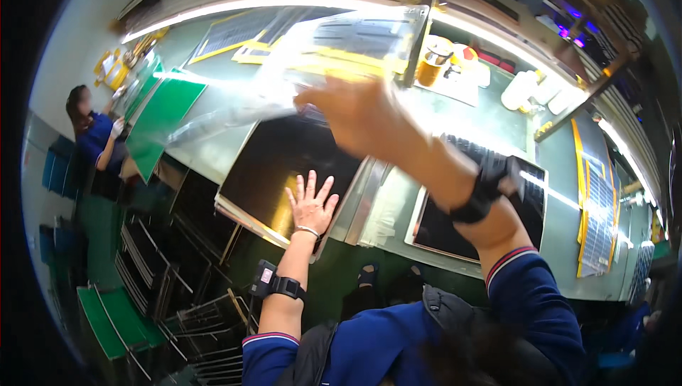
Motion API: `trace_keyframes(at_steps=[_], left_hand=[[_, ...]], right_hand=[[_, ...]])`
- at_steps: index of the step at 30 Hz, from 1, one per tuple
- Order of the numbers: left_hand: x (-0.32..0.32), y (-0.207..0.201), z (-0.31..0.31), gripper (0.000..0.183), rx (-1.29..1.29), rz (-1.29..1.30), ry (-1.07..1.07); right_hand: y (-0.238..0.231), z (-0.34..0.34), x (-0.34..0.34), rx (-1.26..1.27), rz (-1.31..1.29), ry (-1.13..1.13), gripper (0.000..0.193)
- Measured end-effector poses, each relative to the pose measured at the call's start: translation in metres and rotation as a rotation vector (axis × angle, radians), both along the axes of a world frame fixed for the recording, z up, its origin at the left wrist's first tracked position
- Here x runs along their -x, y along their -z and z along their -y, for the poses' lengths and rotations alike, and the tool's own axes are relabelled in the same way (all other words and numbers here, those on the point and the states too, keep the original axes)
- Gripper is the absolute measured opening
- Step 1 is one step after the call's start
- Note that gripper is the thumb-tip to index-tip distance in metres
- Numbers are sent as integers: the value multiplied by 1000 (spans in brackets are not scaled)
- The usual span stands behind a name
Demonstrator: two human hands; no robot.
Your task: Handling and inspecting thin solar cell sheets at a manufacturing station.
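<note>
My left hand (310,208) lies flat on a glossy black panel (266,162), fingers spread, near its front edge. This panel seems to rest on a stack of similar sheets at the table's edge. Above its far side my right hand (366,112) is raised and blurred by motion. Its fingers are closed on a clear plastic film (234,112), which fans out to the left and trails toward a green board. A second dark panel (458,226) with a pale border lies on the table to the right, partly behind my right forearm.
At the left, a co-worker (92,126) stands by a green board (167,119). Yellow-edged sheets (241,34) lie at the back, others (597,201) at the right. A brown jar (433,62) and white bottles (522,89) stand behind. Metal racks (153,265) stand at the lower left.
</note>
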State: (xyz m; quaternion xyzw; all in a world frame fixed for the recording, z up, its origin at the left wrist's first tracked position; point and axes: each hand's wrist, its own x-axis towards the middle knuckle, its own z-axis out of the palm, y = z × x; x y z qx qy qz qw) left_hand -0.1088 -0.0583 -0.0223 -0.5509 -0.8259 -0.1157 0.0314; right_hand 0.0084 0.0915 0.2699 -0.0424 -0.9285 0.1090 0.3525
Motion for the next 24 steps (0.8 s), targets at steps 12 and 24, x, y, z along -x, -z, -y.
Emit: trace_keyframes(at_steps=[12,24], left_hand=[[-80,-56,93,47,153,2404,-542],[-84,-65,95,32,243,1705,-430]], right_hand=[[239,172,-269,507,223,370,41],[270,166,-435,2356,-881,809,45]])
